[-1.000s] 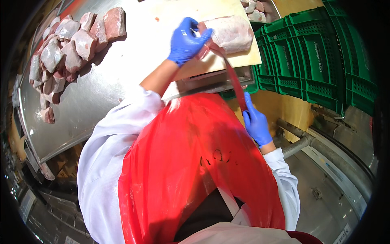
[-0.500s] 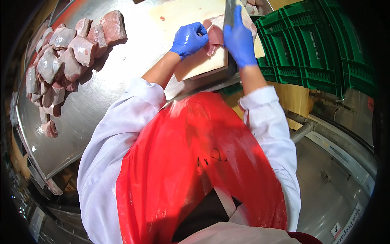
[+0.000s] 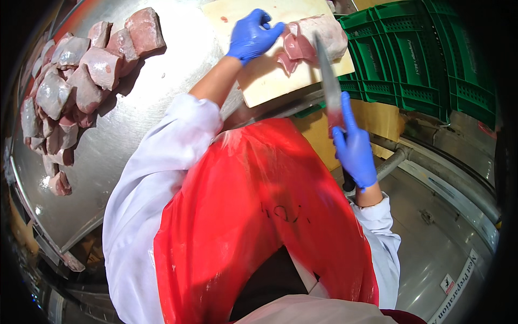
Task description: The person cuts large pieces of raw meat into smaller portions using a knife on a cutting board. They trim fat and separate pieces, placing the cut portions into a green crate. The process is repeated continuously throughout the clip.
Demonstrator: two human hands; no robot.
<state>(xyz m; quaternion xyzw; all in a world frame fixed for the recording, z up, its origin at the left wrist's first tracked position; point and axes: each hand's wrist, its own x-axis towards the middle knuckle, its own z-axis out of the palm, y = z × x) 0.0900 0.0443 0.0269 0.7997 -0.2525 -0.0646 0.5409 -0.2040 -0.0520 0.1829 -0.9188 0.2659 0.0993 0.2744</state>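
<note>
Lower than half a second ago in the head view, the right hand (image 3: 354, 150) sits off the near edge of the cutting board (image 3: 264, 89), gripping a knife (image 3: 328, 73) whose blade reaches over it. The meat block (image 3: 334, 36) lies on the board's right part, cut slices (image 3: 298, 46) at its left end. Over the board, the left hand (image 3: 252, 38) is empty, thumb spread (touching meat or not, I cannot tell)
</note>
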